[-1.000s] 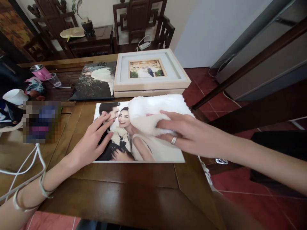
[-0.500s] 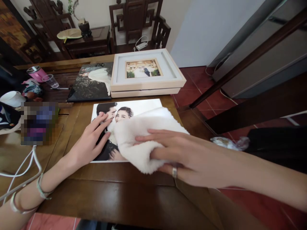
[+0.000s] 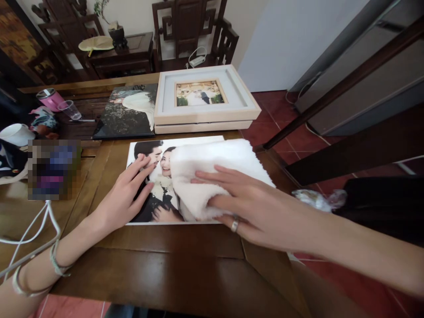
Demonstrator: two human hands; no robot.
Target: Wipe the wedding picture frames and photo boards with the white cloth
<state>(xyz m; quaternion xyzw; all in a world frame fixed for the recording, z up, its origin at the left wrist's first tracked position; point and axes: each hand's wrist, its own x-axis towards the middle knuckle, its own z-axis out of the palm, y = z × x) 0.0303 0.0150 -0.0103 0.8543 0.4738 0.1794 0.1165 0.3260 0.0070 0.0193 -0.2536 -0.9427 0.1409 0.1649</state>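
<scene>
A fluffy white folded cloth point(image 3: 212, 170) is lying across the right half of a large glossy wedding photo print point(image 3: 155, 185), which is resting flat on the dark brown wooden counter point(image 3: 172, 260). The right hand point(image 3: 245, 203) is lying on top of the cloth's near edge, palm down, with its fingers stretched out leftward and pressing the cloth onto the print; it is not closing around the cloth but is flattening it, and a ring is showing on one finger. The right forearm is reaching in from the lower right, crossing the counter's corner.

The left hand point(image 3: 124, 196) is resting open on the left part of the print, fingers spread and pointing up and to the right, its fingertips lying just beside the cloth's left edge without gripping anything. Bracelets are sitting on the left wrist.

Behind the print, a pale wooden framed picture point(image 3: 202, 95) and a dark unframed photo panel point(image 3: 127, 112) are lying side by side on the counter.
</scene>
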